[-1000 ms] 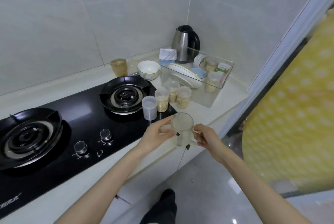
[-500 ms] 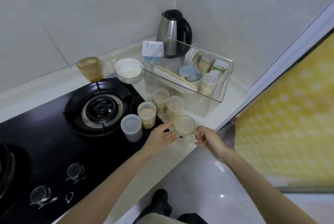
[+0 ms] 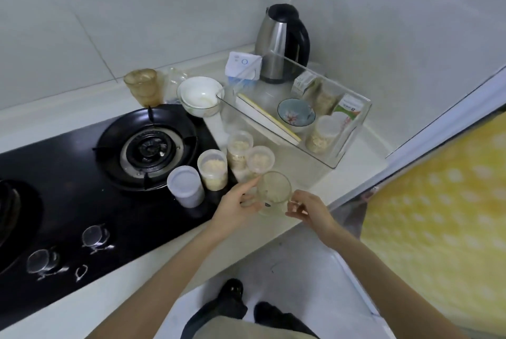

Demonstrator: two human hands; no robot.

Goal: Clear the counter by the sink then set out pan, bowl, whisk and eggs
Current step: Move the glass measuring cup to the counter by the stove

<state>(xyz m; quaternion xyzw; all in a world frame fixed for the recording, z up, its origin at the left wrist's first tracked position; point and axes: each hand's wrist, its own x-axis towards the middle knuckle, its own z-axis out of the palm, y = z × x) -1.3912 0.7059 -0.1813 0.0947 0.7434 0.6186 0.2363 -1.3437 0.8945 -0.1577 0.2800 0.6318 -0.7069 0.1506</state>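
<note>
A clear glass mug (image 3: pixel 273 191) with pale residue stands near the counter's front edge. My left hand (image 3: pixel 237 205) wraps its fingers round the mug's left side, the index finger stretched along the rim. My right hand (image 3: pixel 308 208) pinches the mug's handle on the right. A white bowl (image 3: pixel 200 95) sits behind the burner. A small blue patterned bowl (image 3: pixel 295 114) lies inside a clear plastic bin (image 3: pixel 339 152). No pan, whisk or eggs are in view.
Several lidded plastic jars (image 3: pixel 212 167) of grain stand beside the black gas hob (image 3: pixel 109 174). A steel kettle (image 3: pixel 282 45) stands in the corner, with a white box (image 3: pixel 242 64) and an amber glass (image 3: pixel 142 86) along the wall. A yellow dotted curtain (image 3: pixel 438 215) hangs on the right.
The view has swung right and closer, so the hob slid left in frame. Both hands stay on the mug near the counter's front edge.
</note>
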